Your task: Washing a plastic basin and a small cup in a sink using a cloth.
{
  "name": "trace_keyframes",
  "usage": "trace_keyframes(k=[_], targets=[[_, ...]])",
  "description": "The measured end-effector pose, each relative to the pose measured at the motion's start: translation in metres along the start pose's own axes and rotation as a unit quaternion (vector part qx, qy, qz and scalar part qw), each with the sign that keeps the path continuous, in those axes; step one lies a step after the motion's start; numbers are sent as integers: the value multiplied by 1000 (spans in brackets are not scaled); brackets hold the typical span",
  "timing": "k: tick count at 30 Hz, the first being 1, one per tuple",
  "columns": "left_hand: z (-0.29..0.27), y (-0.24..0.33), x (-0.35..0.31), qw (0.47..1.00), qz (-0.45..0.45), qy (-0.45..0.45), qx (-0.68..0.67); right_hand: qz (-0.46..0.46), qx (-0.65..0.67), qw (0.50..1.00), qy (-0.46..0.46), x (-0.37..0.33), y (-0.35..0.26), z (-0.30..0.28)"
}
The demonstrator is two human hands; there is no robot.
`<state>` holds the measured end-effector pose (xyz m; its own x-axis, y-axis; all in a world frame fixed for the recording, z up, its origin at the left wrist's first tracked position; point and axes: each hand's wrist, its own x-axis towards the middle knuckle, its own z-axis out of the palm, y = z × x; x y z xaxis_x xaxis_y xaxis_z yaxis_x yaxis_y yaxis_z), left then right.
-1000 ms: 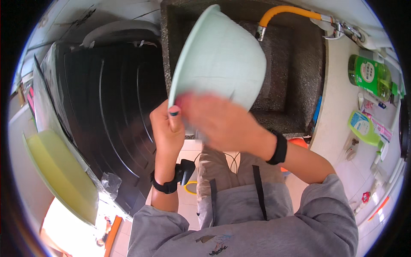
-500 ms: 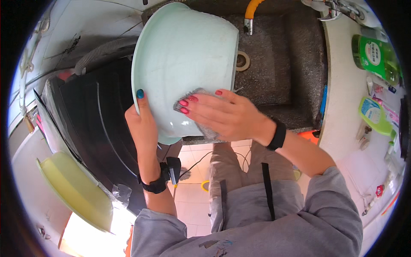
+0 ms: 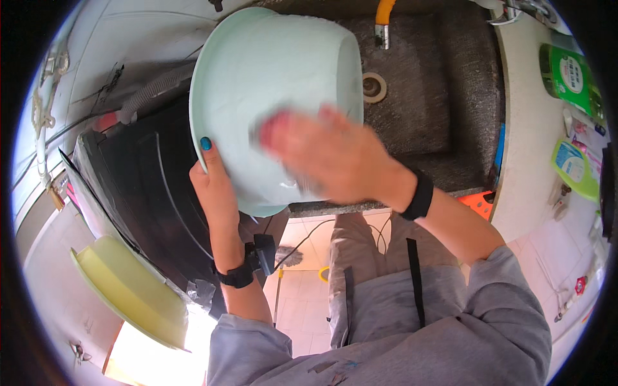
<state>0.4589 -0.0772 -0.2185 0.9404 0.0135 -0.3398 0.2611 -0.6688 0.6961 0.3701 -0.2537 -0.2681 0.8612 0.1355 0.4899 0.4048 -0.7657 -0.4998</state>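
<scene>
Grasping the near-left rim of a pale mint-green, round plastic basin [image 3: 286, 71] with the left hand [image 3: 215, 183]. Pressing the blurred right hand [image 3: 341, 157] over its outer wall, with a dull grey scrap [image 3: 308, 186] beneath; cannot tell whether gripped or merely pinned. Holding the basin tipped sideways over the left part of a dark speckled stone sink [image 3: 415, 83], left of an orange tap hose [image 3: 385, 11]. Could twist loose under hard pushing, given the one-sided hold.
</scene>
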Motion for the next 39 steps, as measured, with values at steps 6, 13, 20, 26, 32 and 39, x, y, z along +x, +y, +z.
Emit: trace_keyframes(k=[6, 13, 20, 26, 32, 39], targets=[[6, -77, -42, 979, 11, 72, -188, 133, 82, 986, 51, 53, 29, 1], [45, -70, -83, 908, -105, 183, -362, 91, 87, 991, 35, 50, 26, -5], [18, -20, -52, 969, -67, 140, -193, -223, 74, 958, -167, -22, -17, -13], [9, -10, -20, 989, -20, 78, -122, 160, 105, 981, 41, 42, 45, -6], [-4, -35, -7, 988, 1, 120, -93, 74, 134, 984, -87, 17, -21, -6], [-2, -29, -1, 984, 54, 169, 33, 130, 143, 980, 38, 60, 28, 18]])
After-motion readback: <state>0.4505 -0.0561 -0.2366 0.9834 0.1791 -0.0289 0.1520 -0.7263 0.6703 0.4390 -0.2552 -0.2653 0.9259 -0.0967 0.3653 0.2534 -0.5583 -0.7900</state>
